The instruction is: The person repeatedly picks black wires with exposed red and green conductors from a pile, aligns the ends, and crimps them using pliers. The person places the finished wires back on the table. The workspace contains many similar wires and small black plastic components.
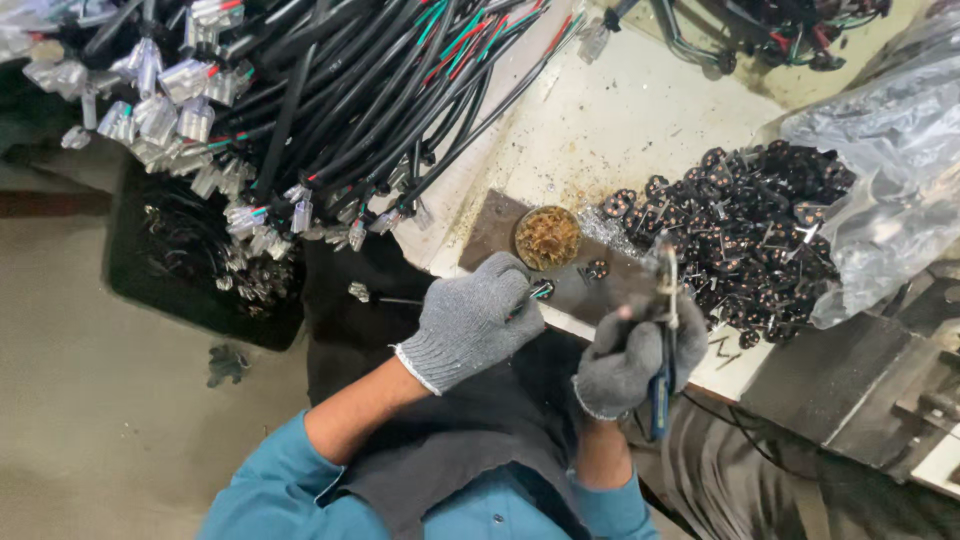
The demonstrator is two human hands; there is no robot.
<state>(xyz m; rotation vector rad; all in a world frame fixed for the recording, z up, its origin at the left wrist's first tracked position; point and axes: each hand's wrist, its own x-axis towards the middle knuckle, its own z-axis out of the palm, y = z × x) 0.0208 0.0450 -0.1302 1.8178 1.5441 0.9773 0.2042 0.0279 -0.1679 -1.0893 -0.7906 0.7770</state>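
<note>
My left hand (470,322), in a grey knit glove, is closed around a thin cable whose coloured wire tips (541,290) stick out past the fingers. My right hand (632,352), also gloved, grips a soldering iron (662,330) with a blue handle, its metal tip pointing up near the dark plate (500,232). The two hands sit close together at the bench edge. A round tin of brass wool (548,238) stands on the plate just beyond my left hand.
A thick bundle of black cables (340,100) with white connectors (160,100) hangs over the bench's left side. A heap of small black parts (755,235) spills from a clear plastic bag (890,170) on the right. A black bin (190,270) sits on the floor.
</note>
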